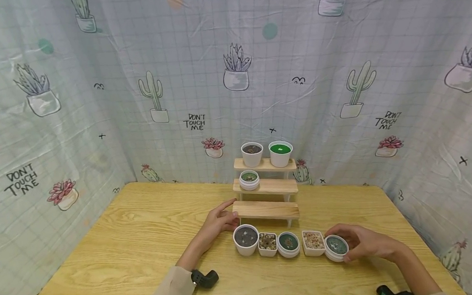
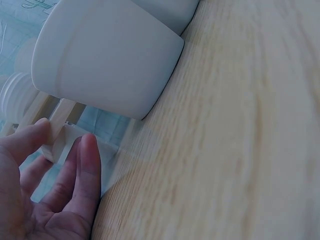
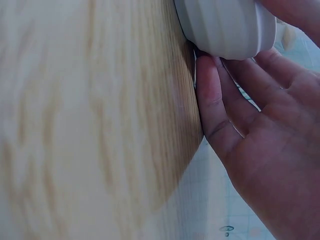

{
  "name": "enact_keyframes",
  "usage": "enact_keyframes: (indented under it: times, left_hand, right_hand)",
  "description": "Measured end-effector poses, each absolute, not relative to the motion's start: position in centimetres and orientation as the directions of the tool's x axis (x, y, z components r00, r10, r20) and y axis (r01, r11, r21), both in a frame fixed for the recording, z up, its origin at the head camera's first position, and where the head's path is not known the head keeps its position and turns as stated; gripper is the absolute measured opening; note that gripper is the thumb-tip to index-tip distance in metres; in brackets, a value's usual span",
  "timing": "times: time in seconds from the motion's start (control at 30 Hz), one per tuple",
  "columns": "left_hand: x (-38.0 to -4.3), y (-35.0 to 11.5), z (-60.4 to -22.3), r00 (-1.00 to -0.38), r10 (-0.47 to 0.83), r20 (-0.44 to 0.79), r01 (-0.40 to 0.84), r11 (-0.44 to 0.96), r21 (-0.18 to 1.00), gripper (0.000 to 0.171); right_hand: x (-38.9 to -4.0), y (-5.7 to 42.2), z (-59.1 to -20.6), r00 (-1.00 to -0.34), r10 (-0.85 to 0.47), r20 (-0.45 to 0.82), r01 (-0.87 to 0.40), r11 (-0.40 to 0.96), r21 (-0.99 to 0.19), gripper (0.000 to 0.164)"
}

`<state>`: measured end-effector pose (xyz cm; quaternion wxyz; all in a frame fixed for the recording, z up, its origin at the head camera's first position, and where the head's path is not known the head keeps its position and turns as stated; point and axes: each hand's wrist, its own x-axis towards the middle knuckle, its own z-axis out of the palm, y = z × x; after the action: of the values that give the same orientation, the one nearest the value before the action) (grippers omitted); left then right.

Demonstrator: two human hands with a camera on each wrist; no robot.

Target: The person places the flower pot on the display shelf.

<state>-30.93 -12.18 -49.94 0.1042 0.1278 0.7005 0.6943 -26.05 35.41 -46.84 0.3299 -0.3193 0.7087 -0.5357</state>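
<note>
My left hand (image 1: 218,221) is at the left end of a three-tier wooden display stand (image 1: 266,209), thumb and fingers around the end of its lowest plank. In the left wrist view, the thumb touches the plank's end (image 2: 61,117) and the other fingers curl by the white leg. With my right hand (image 1: 365,241) I grip a round white pot (image 1: 337,248) with a grey-green top, thumb at its front and fingers behind it. The right wrist view shows the pot's ribbed side (image 3: 225,30) between thumb and fingers, low by the tabletop.
Beside the held pot stands a square pot of pale gravel (image 1: 313,243). Further left are a round green-topped pot (image 1: 288,244), a square pebble pot (image 1: 268,244) and a taller dark-topped pot (image 1: 246,240). Three pots occupy the upper tiers, including a bright green-topped one (image 1: 281,154). A printed curtain (image 1: 198,68) hangs behind.
</note>
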Motion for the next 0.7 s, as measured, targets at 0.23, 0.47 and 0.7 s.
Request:
enact_keyframes:
  times: [0.23,0.47,0.7]
  left_hand:
    - [-30.84,-12.25,-49.96,-0.945,0.325,0.029,0.031,0.001,1.0,0.061]
    - [-30.82,-12.29,-49.98,-0.945,0.327,0.024,0.027,0.005,1.0,0.062]
    - [-30.89,-12.26,-49.96,-0.943,0.332,0.029,0.03,-0.001,1.0,0.063]
  right_hand:
    - [-25.95,35.19,-46.69,-0.586,-0.802,-0.117,-0.122,0.23,-0.966,0.061]
    - [-25.85,35.22,-46.66,-0.585,-0.802,-0.119,-0.117,0.229,-0.966,0.06]
    - [-25.78,35.31,-46.62,-0.577,-0.808,-0.124,-0.117,0.231,-0.966,0.059]
